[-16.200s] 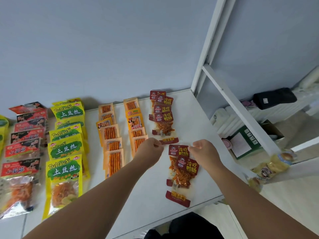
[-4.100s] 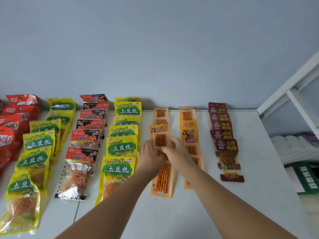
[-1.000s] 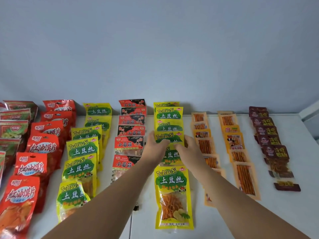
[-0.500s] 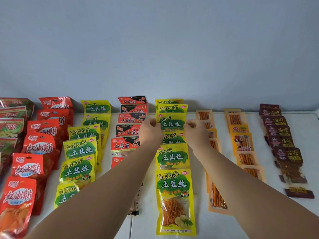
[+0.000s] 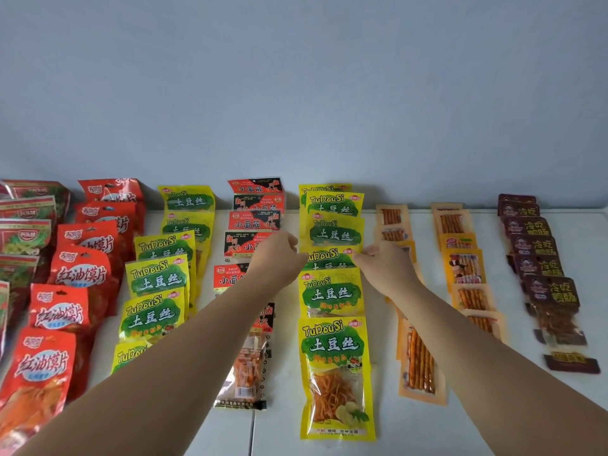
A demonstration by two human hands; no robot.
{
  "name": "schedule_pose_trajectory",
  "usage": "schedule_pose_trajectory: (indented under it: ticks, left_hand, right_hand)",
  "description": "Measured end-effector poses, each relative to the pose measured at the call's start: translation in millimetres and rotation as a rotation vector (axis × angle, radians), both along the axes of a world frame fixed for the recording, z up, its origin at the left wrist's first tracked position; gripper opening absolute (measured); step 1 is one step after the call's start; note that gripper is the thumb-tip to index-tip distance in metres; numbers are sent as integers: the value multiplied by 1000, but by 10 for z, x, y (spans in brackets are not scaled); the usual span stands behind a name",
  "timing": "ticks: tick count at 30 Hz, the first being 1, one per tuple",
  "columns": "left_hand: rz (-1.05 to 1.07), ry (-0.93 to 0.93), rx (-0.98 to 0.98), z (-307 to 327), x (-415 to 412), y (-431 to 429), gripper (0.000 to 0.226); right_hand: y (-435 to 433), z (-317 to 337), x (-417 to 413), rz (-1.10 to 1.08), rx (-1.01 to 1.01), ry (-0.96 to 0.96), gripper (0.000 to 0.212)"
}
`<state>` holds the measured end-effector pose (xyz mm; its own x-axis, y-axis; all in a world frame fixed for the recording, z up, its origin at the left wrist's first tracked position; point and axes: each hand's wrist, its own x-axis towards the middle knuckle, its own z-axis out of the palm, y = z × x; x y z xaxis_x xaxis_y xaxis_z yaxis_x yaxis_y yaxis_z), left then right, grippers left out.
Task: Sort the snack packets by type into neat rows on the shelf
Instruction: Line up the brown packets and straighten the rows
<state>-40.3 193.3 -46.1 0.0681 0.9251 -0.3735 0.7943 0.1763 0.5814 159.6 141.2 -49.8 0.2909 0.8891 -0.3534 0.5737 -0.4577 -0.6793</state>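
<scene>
Snack packets lie in overlapping rows on the white shelf (image 5: 378,432). In the middle runs a row of yellow TuDouSi packets (image 5: 334,353). My left hand (image 5: 278,256) and my right hand (image 5: 381,263) pinch the two side edges of one yellow TuDouSi packet (image 5: 330,258) midway up that row. To the left are a red-and-black packet row (image 5: 253,222), a second yellow row (image 5: 158,281) and a row of red packets (image 5: 62,311). Right of my hands lie two rows of orange stick packets (image 5: 465,268) and a row of dark maroon packets (image 5: 539,258).
A blue-grey wall (image 5: 296,93) rises directly behind the shelf. More red-and-green packets (image 5: 23,232) sit at the far left edge. A seam (image 5: 252,432) splits the shelf surface at the front. The shelf's right end (image 5: 603,212) shows at the frame edge.
Both hands have come slightly back toward me along the yellow row, from a packet further back to the one in front of it. The view shifted little.
</scene>
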Motion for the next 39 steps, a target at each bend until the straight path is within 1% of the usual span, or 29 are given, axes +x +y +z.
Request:
schedule_pose_trajectory:
  ticks: [4, 8, 10, 16, 17, 21, 25, 28, 30, 31, 33, 34, 36, 37, 39]
  left_hand:
    - [6, -10, -52, -5, 22, -16, 38]
    - [23, -63, 15, 53, 62, 27, 28]
    - [45, -98, 62, 90, 83, 69, 25]
    - [10, -122, 88, 158, 29, 93, 29]
    - [7, -123, 89, 165, 5, 80, 30]
    - [-5, -124, 81, 205, -91, -20, 34]
    - [-9, -122, 91, 219, -208, -312, 39]
    - [-44, -120, 32, 188, -286, -631, 50]
    - [-81, -122, -9, 146, -326, -887, 64]
    - [-111, -126, -27, 117, -341, -1024, 74]
    - [-203, -105, -61, 43, -355, -1304, 103]
    - [-258, -67, -71, -4, -356, -1434, 118]
    - [-356, 29, -77, -100, -355, -1652, 138]
    - [-386, 62, -79, -149, -351, -1734, 143]
    - [-414, 94, -59, -219, -334, -1848, 144]
  right_hand:
    - [-6, 26, -26, 8, -27, -50, 26]
    - [84, 62, -26, -2, 26, -58, 19]
    - [148, 84, 0, -29, 72, -33, 17]
    - [142, 54, 35, -66, 103, 32, 16]
    - [108, 52, 29, -72, 98, 39, 17]
    - [-16, 79, -18, -125, 97, 29, 35]
    - [-274, 118, -70, -173, 116, 26, 41]
    - [-597, 103, -145, -163, 95, 23, 40]
    - [-839, 81, -218, -161, 99, 13, 38]
    - [-962, 69, -251, -157, 106, 7, 38]
    - [-1219, 53, -314, -121, 82, -24, 44]
    - [-1349, 46, -349, -94, 45, -52, 48]
    - [-1597, 25, -430, -39, -25, -118, 53]
    - [-1707, 8, -477, -15, -49, -137, 54]
    - [-1868, -30, -574, 32, -88, -158, 58]
